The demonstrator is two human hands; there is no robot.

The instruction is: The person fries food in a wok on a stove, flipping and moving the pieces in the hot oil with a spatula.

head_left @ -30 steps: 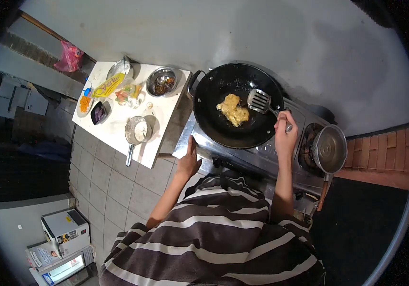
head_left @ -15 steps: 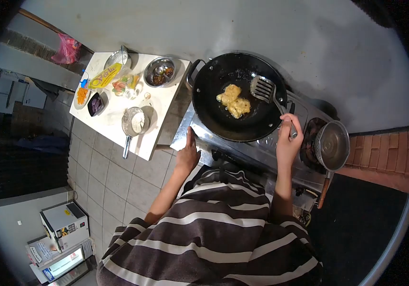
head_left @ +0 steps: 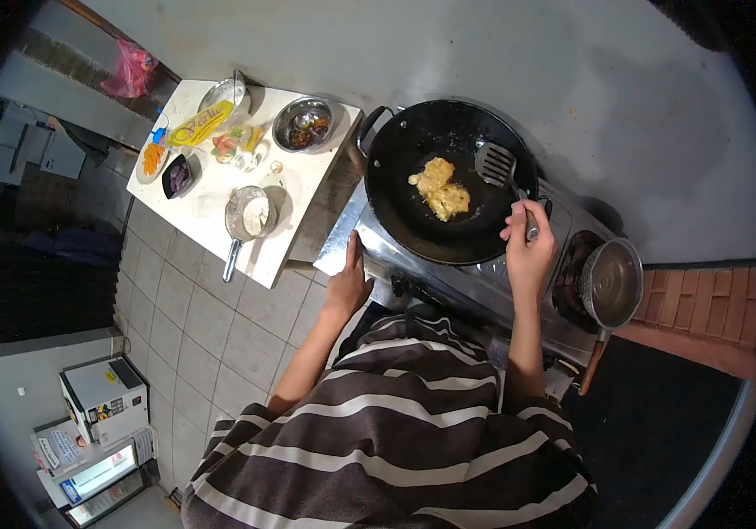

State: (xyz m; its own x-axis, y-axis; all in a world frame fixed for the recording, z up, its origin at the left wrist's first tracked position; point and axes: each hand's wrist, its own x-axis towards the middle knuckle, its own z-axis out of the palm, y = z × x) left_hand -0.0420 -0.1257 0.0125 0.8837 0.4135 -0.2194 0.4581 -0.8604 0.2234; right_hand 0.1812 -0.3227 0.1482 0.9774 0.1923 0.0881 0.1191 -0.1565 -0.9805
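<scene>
My right hand point(head_left: 529, 242) grips the handle of a slotted metal spatula point(head_left: 495, 164). Its slotted head is in the right part of a large black wok point(head_left: 413, 249), near the wall side. Two battered, golden pieces of food point(head_left: 440, 188) lie side by side at the middle of the wok, apart from the spatula. At the near left corner of the steel stove point(head_left: 475, 280), my left hand point(head_left: 348, 286) holds nothing. Its index finger is stretched out along the stove edge, and the other fingers are partly hidden.
Right of the wok, a saucepan point(head_left: 611, 284) with a wooden handle sits by the other burner. On the white table point(head_left: 206, 231) at left are a floury pan point(head_left: 250, 216), a steel bowl point(head_left: 303, 123) with a spoon, a yellow packet point(head_left: 200, 126), and dishes of chopped vegetables.
The view has turned slightly. The spatula head has shifted a little away from the food pieces, and my right hand's fingers have changed position on its handle. My left hand stays at the stove edge.
</scene>
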